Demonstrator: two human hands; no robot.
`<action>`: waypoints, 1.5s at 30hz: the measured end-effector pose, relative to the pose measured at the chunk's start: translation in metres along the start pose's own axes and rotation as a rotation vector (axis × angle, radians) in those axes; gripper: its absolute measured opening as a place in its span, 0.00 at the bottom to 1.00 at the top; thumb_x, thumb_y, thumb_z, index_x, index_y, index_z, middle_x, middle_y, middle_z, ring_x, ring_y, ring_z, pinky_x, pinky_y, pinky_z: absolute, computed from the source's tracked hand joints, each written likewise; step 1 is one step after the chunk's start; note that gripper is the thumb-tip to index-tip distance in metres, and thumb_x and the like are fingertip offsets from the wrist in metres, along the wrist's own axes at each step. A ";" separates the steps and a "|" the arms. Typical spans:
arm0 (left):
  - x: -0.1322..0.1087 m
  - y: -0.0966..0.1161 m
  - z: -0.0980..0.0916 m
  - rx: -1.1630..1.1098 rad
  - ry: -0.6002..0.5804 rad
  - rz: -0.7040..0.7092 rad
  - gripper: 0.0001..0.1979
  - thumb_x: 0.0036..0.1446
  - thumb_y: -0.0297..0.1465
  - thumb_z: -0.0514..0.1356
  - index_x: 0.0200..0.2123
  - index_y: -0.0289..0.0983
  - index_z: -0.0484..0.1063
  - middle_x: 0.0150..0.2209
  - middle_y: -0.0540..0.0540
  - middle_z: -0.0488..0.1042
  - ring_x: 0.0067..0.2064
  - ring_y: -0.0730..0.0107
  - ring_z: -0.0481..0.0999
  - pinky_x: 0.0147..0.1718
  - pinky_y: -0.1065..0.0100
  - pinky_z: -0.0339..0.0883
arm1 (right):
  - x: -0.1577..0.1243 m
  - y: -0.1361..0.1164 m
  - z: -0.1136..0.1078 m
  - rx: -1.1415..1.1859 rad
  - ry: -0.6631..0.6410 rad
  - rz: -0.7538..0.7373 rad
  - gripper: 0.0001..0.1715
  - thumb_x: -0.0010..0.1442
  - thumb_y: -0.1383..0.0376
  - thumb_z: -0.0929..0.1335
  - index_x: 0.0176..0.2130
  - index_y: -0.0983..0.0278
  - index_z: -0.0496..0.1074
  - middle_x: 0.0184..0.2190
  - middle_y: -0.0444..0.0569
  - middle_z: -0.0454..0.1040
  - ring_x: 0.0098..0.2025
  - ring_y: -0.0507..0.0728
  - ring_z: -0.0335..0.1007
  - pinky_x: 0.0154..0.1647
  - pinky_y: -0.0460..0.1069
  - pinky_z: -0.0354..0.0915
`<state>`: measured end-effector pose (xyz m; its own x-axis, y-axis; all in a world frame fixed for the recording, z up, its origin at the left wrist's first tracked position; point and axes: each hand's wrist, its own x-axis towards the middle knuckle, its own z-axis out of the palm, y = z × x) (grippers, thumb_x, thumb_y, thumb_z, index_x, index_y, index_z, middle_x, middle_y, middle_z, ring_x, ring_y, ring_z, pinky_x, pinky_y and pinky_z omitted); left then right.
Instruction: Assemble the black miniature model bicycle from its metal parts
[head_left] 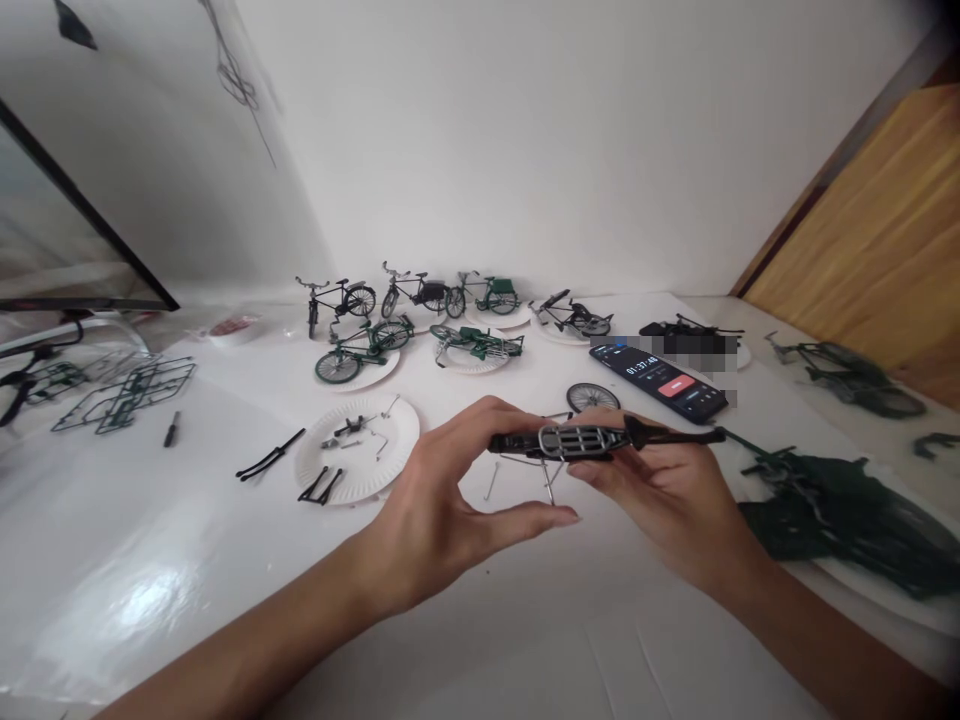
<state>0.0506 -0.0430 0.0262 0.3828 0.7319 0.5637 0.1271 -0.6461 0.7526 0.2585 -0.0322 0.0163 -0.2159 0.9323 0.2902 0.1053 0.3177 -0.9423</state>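
Observation:
A partly built black model bicycle point(517, 441) with a silver rear rack point(581, 440) is held between both hands, rack side toward me. My left hand point(442, 495) grips its left end with the fingers behind, and the left thumb touches the foot of a thin silver stand point(550, 482) hanging below the rack. My right hand point(679, 490) is closed around the frame on the right, thumb beneath it. Just behind the hands lies a loose spoked wheel point(592, 398). On the white table under the left hand's fingers is a thin silver rod point(492, 480).
A paper plate point(311, 465) carries small silver and black parts, with black forks point(271, 455) beside it. Several model bicycles point(484, 293) stand or lie at the back. A phone point(660, 383) shows a running timer. A screwdriver point(172, 430) and green frame parts point(131, 393) lie left.

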 end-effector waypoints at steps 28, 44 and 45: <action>-0.008 -0.008 -0.001 0.192 -0.222 0.129 0.33 0.60 0.21 0.57 0.68 0.32 0.57 0.64 0.34 0.61 0.66 0.55 0.63 0.65 0.56 0.63 | -0.012 0.008 0.007 -0.145 -0.111 0.255 0.24 0.72 0.54 0.59 0.28 0.62 0.68 0.17 0.41 0.70 0.18 0.50 0.68 0.23 0.45 0.63; 0.004 -0.028 0.007 -0.299 0.089 -0.396 0.02 0.57 0.26 0.68 0.35 0.34 0.81 0.37 0.44 0.78 0.36 0.68 0.78 0.36 0.67 0.75 | -0.012 0.001 -0.001 -0.628 -0.290 0.084 0.21 0.70 0.60 0.59 0.26 0.61 0.63 0.15 0.38 0.59 0.17 0.48 0.55 0.19 0.46 0.52; 0.005 -0.028 0.007 -0.311 0.075 -0.411 0.02 0.57 0.26 0.68 0.35 0.34 0.81 0.36 0.44 0.78 0.36 0.68 0.78 0.36 0.68 0.75 | -0.012 0.000 -0.001 -0.604 -0.298 0.126 0.22 0.71 0.59 0.59 0.26 0.61 0.64 0.14 0.38 0.59 0.16 0.49 0.54 0.19 0.46 0.52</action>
<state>0.0555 -0.0232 0.0057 0.2900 0.9326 0.2148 -0.0289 -0.2158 0.9760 0.2623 -0.0431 0.0129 -0.4153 0.9086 0.0441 0.6519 0.3311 -0.6822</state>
